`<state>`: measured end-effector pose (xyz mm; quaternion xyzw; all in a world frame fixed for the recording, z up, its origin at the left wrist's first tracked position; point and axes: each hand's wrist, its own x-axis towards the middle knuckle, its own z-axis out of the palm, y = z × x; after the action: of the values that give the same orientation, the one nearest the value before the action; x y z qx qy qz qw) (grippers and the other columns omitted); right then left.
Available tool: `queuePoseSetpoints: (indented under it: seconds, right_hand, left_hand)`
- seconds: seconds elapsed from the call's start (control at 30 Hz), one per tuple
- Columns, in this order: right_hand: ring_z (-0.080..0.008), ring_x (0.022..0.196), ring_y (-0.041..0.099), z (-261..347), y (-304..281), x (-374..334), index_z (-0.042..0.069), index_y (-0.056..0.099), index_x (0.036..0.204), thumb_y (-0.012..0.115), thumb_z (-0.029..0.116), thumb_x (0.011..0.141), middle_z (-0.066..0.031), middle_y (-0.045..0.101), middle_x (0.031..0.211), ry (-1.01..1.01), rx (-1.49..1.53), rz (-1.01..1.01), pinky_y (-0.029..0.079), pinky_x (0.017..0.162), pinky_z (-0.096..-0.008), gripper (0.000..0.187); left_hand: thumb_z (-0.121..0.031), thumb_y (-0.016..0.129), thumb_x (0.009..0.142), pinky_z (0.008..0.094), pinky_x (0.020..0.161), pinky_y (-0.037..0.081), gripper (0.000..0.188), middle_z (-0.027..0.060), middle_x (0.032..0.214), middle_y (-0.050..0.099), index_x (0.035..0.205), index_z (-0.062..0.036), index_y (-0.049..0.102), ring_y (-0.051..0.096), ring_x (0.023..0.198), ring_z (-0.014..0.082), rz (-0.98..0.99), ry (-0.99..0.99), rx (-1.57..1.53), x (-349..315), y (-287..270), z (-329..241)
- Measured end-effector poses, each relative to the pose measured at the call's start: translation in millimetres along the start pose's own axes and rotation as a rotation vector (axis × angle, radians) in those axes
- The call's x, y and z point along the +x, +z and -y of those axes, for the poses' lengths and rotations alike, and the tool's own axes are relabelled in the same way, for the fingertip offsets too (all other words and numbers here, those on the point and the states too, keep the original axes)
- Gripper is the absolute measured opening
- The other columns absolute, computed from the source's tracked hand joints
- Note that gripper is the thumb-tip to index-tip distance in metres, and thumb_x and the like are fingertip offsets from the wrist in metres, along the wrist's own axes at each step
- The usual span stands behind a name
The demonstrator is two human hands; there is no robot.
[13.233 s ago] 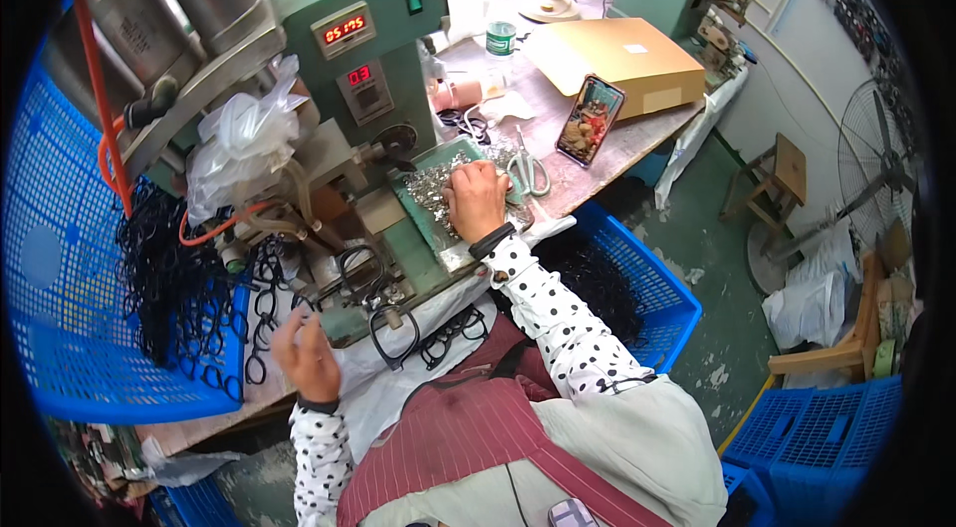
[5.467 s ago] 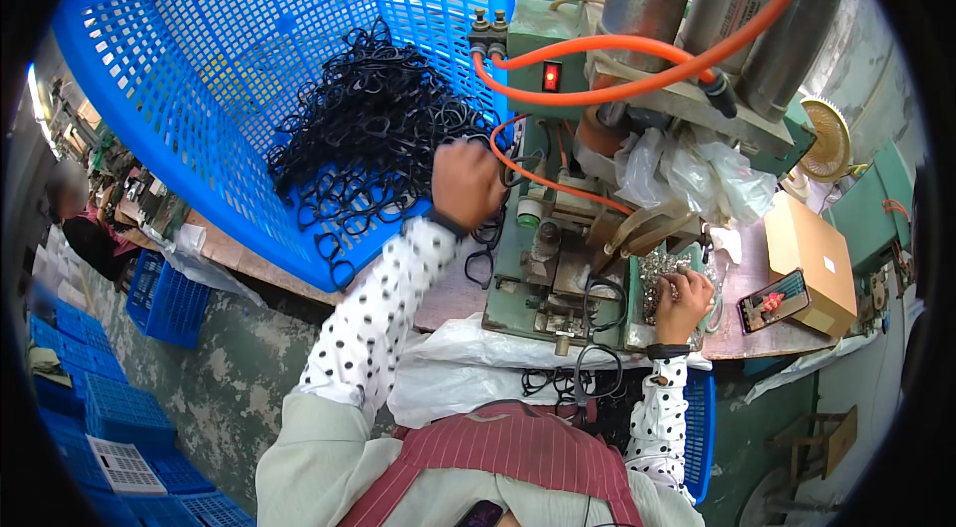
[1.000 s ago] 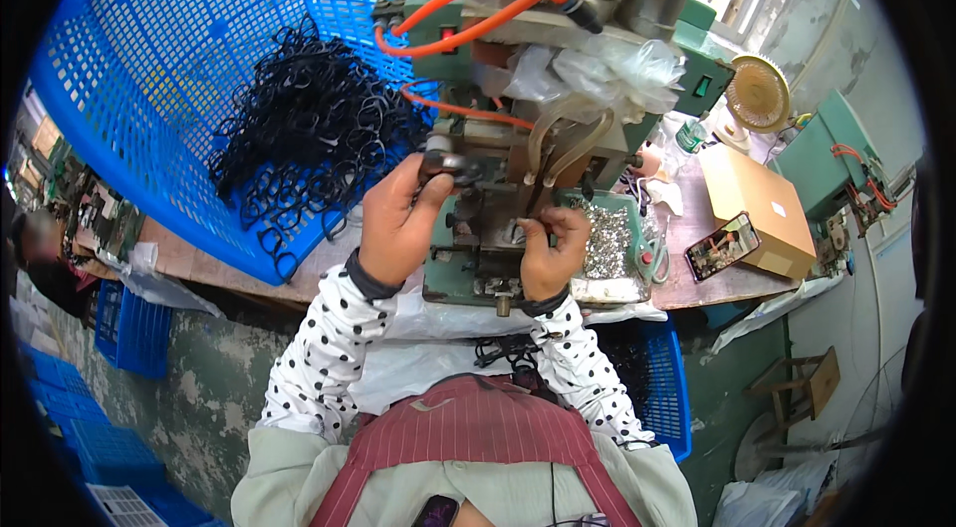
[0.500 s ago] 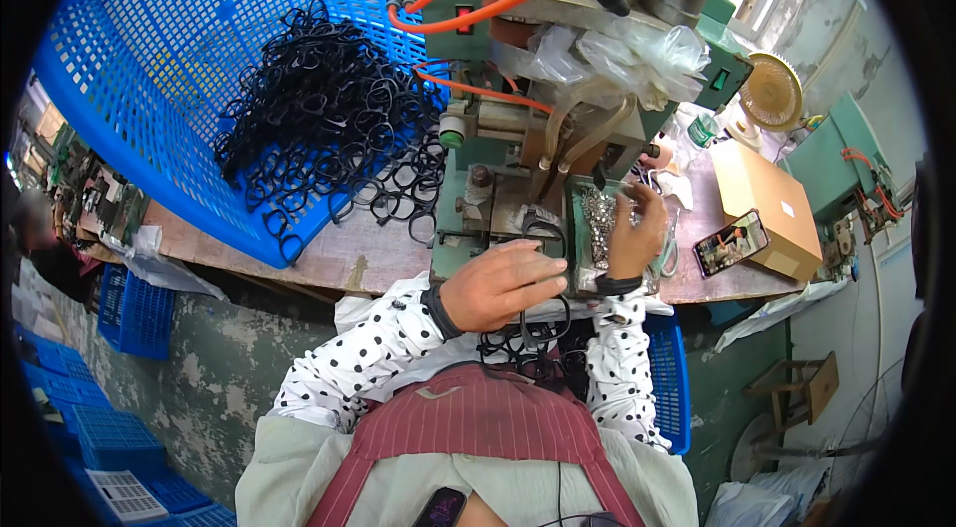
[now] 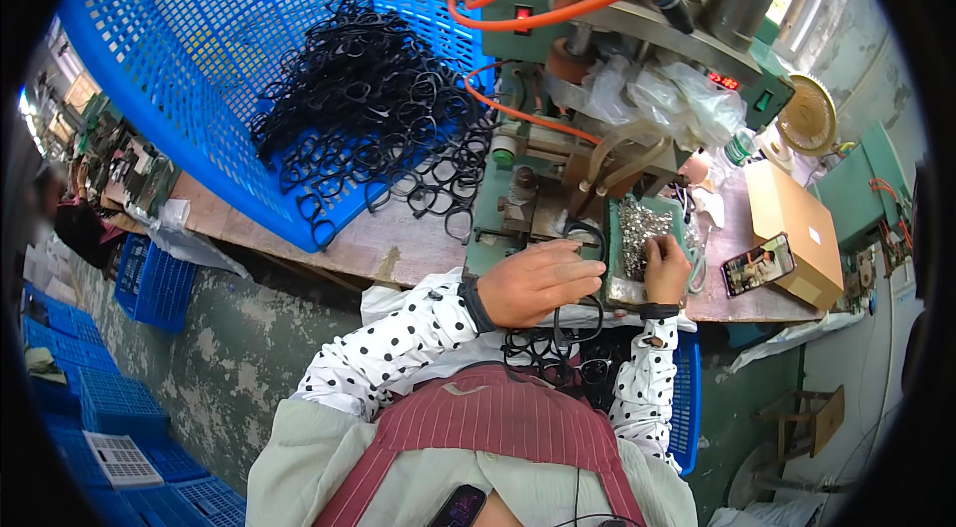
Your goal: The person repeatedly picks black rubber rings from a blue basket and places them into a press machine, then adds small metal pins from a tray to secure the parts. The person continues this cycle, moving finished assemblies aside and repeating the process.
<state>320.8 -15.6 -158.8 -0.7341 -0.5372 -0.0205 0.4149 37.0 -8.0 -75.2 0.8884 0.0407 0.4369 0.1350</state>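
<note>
My left hand [image 5: 538,285] is closed at the front of a green press machine [image 5: 518,41]. It grips a black eyeglass frame [image 5: 586,227], whose loops show above and below the fingers. The covered fingertips hide part of the frame. To its right, my right hand [image 5: 665,274] is at the near right part of a shallow green tray [image 5: 678,220] of small silver metal parts [image 5: 635,228]. Its thumb and fingers are pinched together; whatever lies between them is too small to make out.
A large blue basket [image 5: 189,119] holds a heap of black eyeglass frames [image 5: 363,99] at the left. More frames lie near my lap, above a blue crate [image 5: 684,397]. A phone [image 5: 756,265] leans against a cardboard box [image 5: 797,228] at the right. An orange hose [image 5: 558,24] loops over the machine.
My right hand has moved down and nearer, to the tray's near right side, its fingers now pinched. My left hand stays on the frame. The whole view has shifted somewhat.
</note>
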Motion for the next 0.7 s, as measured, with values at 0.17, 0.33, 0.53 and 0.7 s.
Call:
queuePoseSetpoints:
  seconds: [0.17, 0.33, 0.53, 0.7]
  right_hand:
    - [-0.0227, 0.069, 0.067, -7.7, 6.0, -3.7, 0.005, 0.066, 0.089, 0.065, 0.015, 0.088, -0.0099, 0.069, 0.076, 0.168, 0.258, -0.053, 0.049, 0.065, -0.0309, 0.010]
    - [-0.0201, 0.070, 0.069, -0.4, 2.7, -9.9, 0.006, 0.067, 0.095, 0.064, 0.015, 0.090, -0.0113, 0.071, 0.080, 0.063, 0.105, -0.183, 0.052, 0.066, -0.0310, 0.011]
    - [-0.0181, 0.067, 0.068, 6.4, 3.6, -8.9, 0.006, 0.068, 0.091, 0.068, 0.012, 0.085, -0.0087, 0.070, 0.077, 0.229, 0.235, -0.120, 0.052, 0.063, -0.0326, 0.009]
    - [-0.0220, 0.071, 0.063, 6.7, -0.4, -9.0, 0.010, 0.068, 0.089, 0.069, 0.007, 0.079, -0.0061, 0.068, 0.078, 0.027, 0.102, -0.122, 0.050, 0.068, -0.0343, 0.011]
  left_hand:
    - [-0.031, 0.063, 0.087, 0.0492, 0.102, 0.038, 0.041, 0.0115, 0.127, 0.057, 0.122, -0.0104, 0.058, 0.058, 0.105, 0.0269, -0.004, 0.102, 0.348, -2.3, -36.0, -6.7]
    - [-0.016, 0.068, 0.074, 0.0463, 0.088, 0.034, 0.024, 0.0074, 0.111, 0.057, 0.097, -0.0113, 0.063, 0.050, 0.106, 0.0307, -0.254, -0.574, 0.890, -73.1, -60.8, 85.2]
    - [-0.022, 0.068, 0.072, 0.0515, 0.092, 0.032, 0.025, 0.0073, 0.128, 0.051, 0.096, -0.0181, 0.067, 0.039, 0.125, 0.0313, 0.154, -1.080, 1.107, -138.8, -63.6, 132.6]
    - [-0.024, 0.066, 0.076, 0.0487, 0.088, 0.033, 0.018, 0.0047, 0.099, 0.063, 0.090, -0.0136, 0.065, 0.051, 0.108, 0.0277, 0.252, -0.962, 1.049, -166.5, -64.0, 119.2]
